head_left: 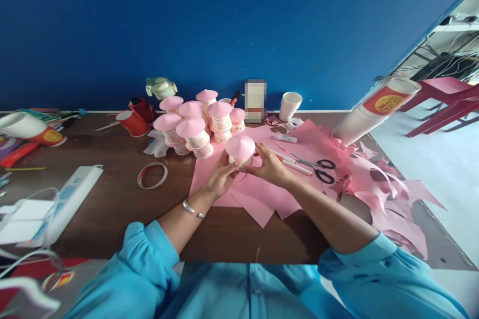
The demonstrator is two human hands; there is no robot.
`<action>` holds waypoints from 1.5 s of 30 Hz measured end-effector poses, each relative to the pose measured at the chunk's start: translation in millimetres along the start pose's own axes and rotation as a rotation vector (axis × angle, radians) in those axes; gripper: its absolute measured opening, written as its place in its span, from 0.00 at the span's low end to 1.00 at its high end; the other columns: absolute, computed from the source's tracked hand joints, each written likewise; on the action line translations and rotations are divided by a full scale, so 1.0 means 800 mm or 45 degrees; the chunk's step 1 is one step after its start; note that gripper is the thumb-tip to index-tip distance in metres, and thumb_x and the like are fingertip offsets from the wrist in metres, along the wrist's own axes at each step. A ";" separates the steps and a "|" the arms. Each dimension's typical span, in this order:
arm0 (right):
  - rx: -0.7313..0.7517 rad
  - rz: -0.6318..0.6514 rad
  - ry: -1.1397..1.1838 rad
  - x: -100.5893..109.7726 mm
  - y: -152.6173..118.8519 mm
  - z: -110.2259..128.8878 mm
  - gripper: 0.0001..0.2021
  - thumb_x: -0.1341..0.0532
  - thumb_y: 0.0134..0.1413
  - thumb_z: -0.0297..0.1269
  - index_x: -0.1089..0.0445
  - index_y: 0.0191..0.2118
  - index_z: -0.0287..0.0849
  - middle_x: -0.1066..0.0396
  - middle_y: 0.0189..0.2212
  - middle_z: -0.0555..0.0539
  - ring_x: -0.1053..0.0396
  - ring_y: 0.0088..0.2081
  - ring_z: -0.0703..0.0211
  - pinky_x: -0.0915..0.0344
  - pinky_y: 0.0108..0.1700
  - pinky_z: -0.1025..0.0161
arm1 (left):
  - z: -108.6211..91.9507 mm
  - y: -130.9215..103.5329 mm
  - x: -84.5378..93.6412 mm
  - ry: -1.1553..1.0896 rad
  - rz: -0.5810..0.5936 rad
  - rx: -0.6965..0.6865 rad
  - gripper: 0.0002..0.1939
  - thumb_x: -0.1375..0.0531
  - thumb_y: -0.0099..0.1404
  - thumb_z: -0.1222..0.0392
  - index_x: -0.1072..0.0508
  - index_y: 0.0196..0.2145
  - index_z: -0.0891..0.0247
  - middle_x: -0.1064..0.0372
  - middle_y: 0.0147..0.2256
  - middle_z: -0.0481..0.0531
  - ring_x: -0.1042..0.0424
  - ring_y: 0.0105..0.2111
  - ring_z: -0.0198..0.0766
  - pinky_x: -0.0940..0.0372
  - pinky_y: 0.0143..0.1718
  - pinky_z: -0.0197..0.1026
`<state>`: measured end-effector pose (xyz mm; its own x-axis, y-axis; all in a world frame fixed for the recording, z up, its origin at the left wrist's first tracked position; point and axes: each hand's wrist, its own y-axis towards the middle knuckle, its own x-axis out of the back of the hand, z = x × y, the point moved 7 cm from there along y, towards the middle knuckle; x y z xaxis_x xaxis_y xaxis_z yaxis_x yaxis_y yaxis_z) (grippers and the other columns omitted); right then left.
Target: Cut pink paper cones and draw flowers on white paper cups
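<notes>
A small printed paper cup topped by a pink paper cone [240,147] is held above the pink sheets at the middle of the table. My left hand [221,177] grips its left side, thumb at the front. From the right, my right hand [272,167] closes on the same cup with thumb and fingers; the cone and hands hide most of the cup. Behind them stands a group of similar cups with pink cones [191,127], some stacked in twos. Pink paper sheets [258,204] lie beneath my hands.
Black-handled scissors [325,171], pens [299,167] and a glue stick [284,138] lie to the right, near pink scraps [377,189] and a tall cup stack [374,109]. At left are a tape ring [151,176], a power strip [77,204] and red cups [132,124].
</notes>
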<state>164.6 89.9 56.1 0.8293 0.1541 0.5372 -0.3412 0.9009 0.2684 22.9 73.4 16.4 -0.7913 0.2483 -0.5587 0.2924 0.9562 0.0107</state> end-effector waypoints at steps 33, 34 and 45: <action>-0.189 -0.507 -0.044 0.030 0.126 -0.057 0.25 0.30 0.50 0.45 0.33 0.52 0.44 0.26 0.51 0.38 0.30 0.52 0.42 0.32 0.54 0.48 | 0.006 -0.004 -0.007 0.656 -0.012 0.093 0.18 0.29 0.58 0.47 0.24 0.35 0.64 0.36 0.24 0.43 0.42 0.22 0.29 0.48 0.23 0.36; -0.182 -0.506 -0.049 0.028 0.130 -0.056 0.25 0.30 0.50 0.44 0.33 0.52 0.44 0.26 0.51 0.38 0.30 0.52 0.43 0.32 0.54 0.48 | 0.006 -0.004 -0.007 0.664 -0.011 0.097 0.17 0.29 0.58 0.47 0.24 0.35 0.64 0.35 0.24 0.44 0.42 0.22 0.29 0.48 0.23 0.36; -0.142 -0.457 -0.115 0.010 0.158 -0.048 0.24 0.31 0.51 0.38 0.34 0.53 0.45 0.26 0.51 0.38 0.30 0.54 0.40 0.31 0.53 0.46 | 0.008 -0.004 -0.004 0.703 -0.009 0.129 0.17 0.31 0.58 0.48 0.25 0.37 0.64 0.32 0.27 0.46 0.40 0.23 0.29 0.46 0.22 0.35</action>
<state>145.2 220.4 63.8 0.8430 -0.2108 0.4948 0.0179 0.9305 0.3658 28.1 68.7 12.8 -0.9492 0.3120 -0.0407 0.3144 0.9453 -0.0865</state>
